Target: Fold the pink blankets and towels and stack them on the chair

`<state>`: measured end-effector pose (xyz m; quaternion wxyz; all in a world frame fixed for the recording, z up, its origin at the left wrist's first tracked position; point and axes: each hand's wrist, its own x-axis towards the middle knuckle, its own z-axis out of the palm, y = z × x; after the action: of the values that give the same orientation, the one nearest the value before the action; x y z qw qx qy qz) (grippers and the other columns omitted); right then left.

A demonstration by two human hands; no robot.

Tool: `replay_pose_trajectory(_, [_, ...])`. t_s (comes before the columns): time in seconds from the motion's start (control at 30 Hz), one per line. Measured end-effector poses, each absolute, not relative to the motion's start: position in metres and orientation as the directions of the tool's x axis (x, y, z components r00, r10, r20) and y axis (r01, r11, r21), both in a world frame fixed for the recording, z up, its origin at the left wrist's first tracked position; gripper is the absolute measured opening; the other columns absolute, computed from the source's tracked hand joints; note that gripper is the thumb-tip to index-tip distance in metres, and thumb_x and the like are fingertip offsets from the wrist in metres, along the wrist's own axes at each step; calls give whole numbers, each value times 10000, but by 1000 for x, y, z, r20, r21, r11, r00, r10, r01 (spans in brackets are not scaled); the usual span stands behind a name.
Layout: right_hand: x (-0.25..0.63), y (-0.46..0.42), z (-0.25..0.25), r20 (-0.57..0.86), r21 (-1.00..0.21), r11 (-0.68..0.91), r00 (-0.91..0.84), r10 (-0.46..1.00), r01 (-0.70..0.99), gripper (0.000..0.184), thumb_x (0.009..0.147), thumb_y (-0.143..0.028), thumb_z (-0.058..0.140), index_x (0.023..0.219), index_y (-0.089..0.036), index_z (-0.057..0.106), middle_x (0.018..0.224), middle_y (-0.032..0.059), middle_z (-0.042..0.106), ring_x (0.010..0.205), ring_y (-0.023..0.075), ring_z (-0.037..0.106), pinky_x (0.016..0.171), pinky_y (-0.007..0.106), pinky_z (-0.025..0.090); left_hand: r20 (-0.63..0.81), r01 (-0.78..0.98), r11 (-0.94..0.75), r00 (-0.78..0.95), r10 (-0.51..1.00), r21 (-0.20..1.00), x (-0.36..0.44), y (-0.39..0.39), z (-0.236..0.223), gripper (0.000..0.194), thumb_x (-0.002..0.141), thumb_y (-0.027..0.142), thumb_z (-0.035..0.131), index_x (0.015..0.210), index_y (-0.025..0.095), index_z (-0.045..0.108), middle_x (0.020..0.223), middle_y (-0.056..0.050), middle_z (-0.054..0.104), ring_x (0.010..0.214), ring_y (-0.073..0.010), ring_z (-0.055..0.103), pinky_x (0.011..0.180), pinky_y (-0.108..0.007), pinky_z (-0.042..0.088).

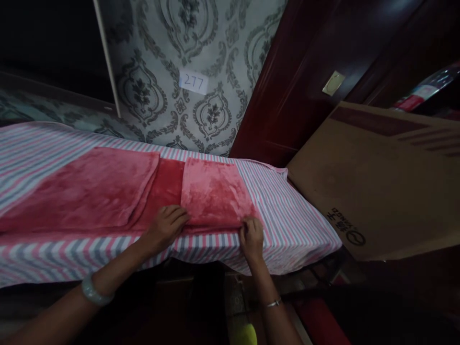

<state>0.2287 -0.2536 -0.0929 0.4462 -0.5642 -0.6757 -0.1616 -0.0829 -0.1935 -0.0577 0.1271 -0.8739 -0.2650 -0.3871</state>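
Note:
A pink-red plush towel (108, 191) lies on a table covered with a pink, white and grey striped cloth (287, 215). Both ends of the towel are folded in toward the middle. My left hand (166, 226) lies flat with fingers stretched on the near edge of the towel, at the left side of the right fold (215, 194). My right hand (251, 235) pinches the near right corner of that fold, at the table's front edge. A pale bangle sits on my left wrist and a thin bracelet on my right.
A large brown cardboard sheet (377, 187) leans at the right end of the table. Behind are patterned wallpaper with a paper label reading 277 (194, 81) and a dark red wooden door (309, 72). The floor below is dark.

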Motion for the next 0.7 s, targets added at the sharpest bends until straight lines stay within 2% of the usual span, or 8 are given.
replay_pose_trajectory(0.17, [232, -255, -99, 801, -239, 334, -10, 599, 912, 244, 880, -75, 456, 992, -239, 597, 958, 77, 634, 949, 265, 593, 844, 438, 505, 765, 538, -836, 583, 275, -109, -83, -197, -57, 227, 938, 109, 498, 1006, 182, 701, 964, -93, 712, 893, -222, 599, 769, -356, 464])
replay_pose_trajectory(0.37, [233, -256, -99, 797, -248, 333, -4, 604, 910, 226, 878, -82, 455, 968, -238, 592, 958, 80, 634, 936, 259, 600, 828, 430, 513, 800, 511, -856, 546, 250, -82, -83, -201, -59, 190, 929, 97, 528, 1027, 170, 674, 960, -95, 683, 876, -209, 600, 758, -337, 478])
replay_pose_trajectory(0.53, [235, -256, -99, 795, -249, 340, -10, 606, 907, 210, 877, -92, 457, 973, -222, 591, 953, 75, 630, 958, 244, 588, 864, 425, 510, 747, 522, -850, 590, 306, -64, -84, -204, -60, 182, 955, 116, 496, 1002, 179, 660, 939, -77, 658, 839, -192, 587, 743, -327, 486])
replay_pose_trajectory(0.7, [233, -263, -93, 744, -289, 310, 9, 668, 906, 174, 866, -132, 468, 937, -212, 606, 959, 76, 630, 958, 238, 586, 859, 414, 505, 642, 547, -836, 629, 438, 34, -83, -205, -60, 165, 967, 138, 490, 975, 186, 648, 939, -65, 631, 837, -187, 571, 746, -325, 482])
